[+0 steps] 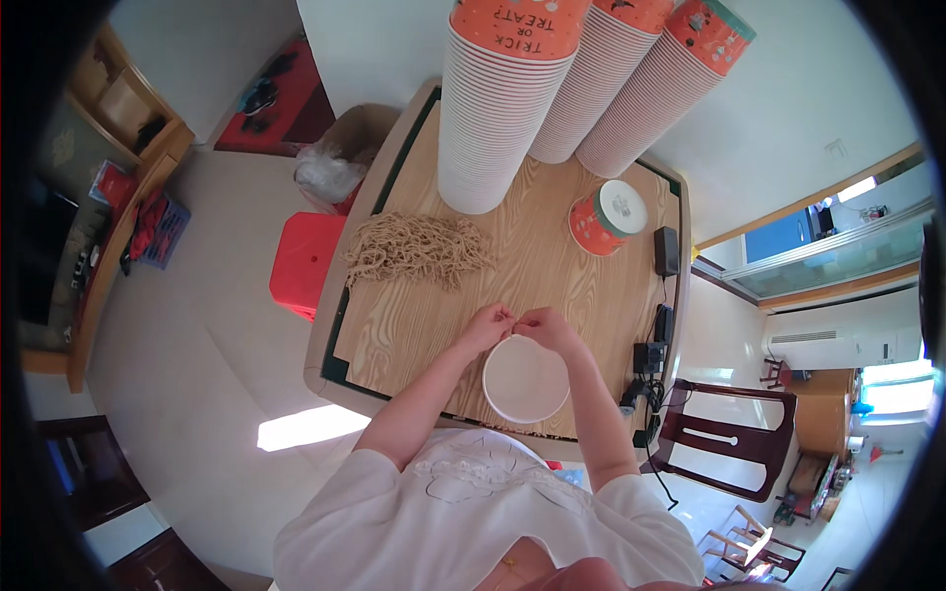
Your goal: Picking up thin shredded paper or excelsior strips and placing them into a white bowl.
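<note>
A white paper bucket (527, 380) with its mouth up is at the table's near edge, close to my body. At its far rim my left hand (485, 328) and my right hand (549, 329) meet, fingertips pinched together. Whatever is between the fingers is too small to make out. Beyond my left hand lies a loose heap of tan twisted cords (419, 249). Further off to the right, an orange printed paper bucket (595, 223) rests with its white round end (623, 207) facing up.
Three tall stacks of nested paper buckets, a left one (503, 118), a middle one (597, 84) and a right one (650, 94), rise at the table's far side. Black power adapters (648, 357) with cables line the right edge. A red stool (304, 261) and a dark wooden chair (724, 433) flank the table.
</note>
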Action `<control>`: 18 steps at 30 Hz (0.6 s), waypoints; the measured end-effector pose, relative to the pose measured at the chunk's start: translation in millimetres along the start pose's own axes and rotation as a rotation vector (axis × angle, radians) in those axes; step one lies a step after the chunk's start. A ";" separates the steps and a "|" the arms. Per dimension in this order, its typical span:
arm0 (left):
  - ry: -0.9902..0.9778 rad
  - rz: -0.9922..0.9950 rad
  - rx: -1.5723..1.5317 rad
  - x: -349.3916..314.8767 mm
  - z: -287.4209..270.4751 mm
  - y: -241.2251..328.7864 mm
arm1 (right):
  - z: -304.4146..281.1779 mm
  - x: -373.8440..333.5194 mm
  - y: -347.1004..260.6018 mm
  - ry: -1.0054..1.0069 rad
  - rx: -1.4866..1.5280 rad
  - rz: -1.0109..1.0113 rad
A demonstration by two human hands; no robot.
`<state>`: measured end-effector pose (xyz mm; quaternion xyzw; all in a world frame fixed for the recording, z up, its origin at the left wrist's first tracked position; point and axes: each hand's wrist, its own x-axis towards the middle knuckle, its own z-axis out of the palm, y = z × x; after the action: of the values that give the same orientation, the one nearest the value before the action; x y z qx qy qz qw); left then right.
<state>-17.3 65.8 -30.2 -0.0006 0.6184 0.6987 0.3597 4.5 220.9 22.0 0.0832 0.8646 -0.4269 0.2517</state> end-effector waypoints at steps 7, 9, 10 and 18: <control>-0.028 -0.019 -0.040 1.9 -7.4 -6.0 | 8.6 4.4 2.8 -0.049 0.199 0.096; -0.034 -0.032 -0.094 -3.0 -11.7 0.1 | 9.6 4.7 5.5 -0.050 0.208 0.077; -0.057 0.073 0.038 -6.2 -17.3 3.6 | 9.4 5.0 6.8 -0.050 0.213 0.056; -0.086 0.262 0.749 -29.6 -43.8 28.6 | 16.5 3.8 12.2 0.069 0.273 0.001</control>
<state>-29.3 13.7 -2.6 0.2389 0.8095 0.4641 0.2687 11.7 215.3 3.1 0.1317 0.8066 -0.5374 0.2082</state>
